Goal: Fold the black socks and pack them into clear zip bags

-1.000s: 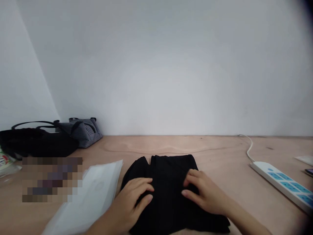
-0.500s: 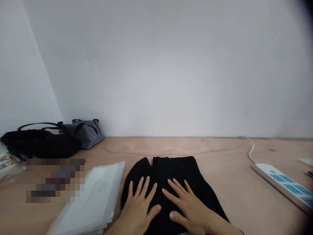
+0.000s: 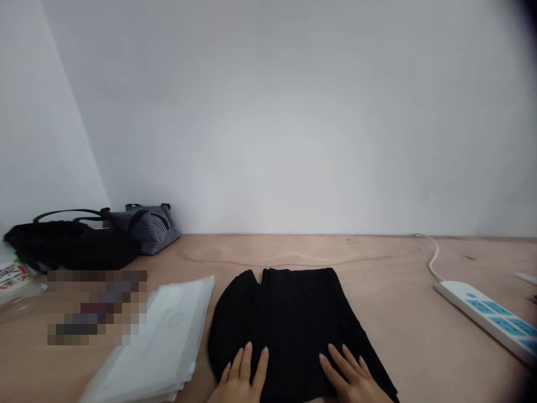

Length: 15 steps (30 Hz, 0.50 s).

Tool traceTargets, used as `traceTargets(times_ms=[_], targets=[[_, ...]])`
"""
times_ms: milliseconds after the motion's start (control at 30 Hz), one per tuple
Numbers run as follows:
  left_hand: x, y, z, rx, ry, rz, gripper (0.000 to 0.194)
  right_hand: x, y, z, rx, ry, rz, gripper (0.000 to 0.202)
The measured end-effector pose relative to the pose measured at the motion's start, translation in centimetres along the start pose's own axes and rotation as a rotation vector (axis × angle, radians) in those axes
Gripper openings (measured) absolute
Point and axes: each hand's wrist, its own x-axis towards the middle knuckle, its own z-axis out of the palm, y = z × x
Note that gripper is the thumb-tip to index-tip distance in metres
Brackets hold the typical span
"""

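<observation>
A black cloth garment (image 3: 293,313) lies spread on the wooden table, with a notch in its far edge left of the middle. My left hand (image 3: 241,378) rests on its near left part, palm down and fingers apart. On the near right part lies my right hand (image 3: 350,375), also flat with spread fingers. Both thumbs and wrists are out of sight below the frame. Neither hand grips anything.
Left of the garment is a stack of clear plastic sleeves (image 3: 155,341). Behind stand a black bag (image 3: 84,246) and a striped bag (image 3: 153,232), with a blurred patch nearer. A white power strip (image 3: 486,313) with a cable is on the right. A wall (image 3: 293,140) rises behind the table.
Both hands have slid toward me over the garment, to its near part, and have moved farther apart. The garment lies almost as before.
</observation>
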Motion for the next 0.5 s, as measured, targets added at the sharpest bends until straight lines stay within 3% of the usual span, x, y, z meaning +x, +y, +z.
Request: traceTargets(times_ms=[100, 233, 400, 500], targets=[[0.9, 0.7, -0.9, -0.006, 0.05, -0.076, 0.06, 1.1, -0.2, -2.2, 0.039, -0.12, 0.036, 0.054], [3.5, 0.2, -2.0, -0.018, 0.093, -0.189, 0.058, 3.4, -0.4, -3.3, 0.034, -0.057, 0.101, 0.062], [9.2, -2.6, -3.5, -0.054, 0.082, -0.223, 0.063, 8.9, 0.2, -3.2, 0.06, 0.031, 0.165, 0.058], [12.4, -4.5, -3.6, -0.079, 0.129, -0.233, 0.051, 12.7, 1.2, -3.5, 0.09, 0.045, 0.187, 0.055]])
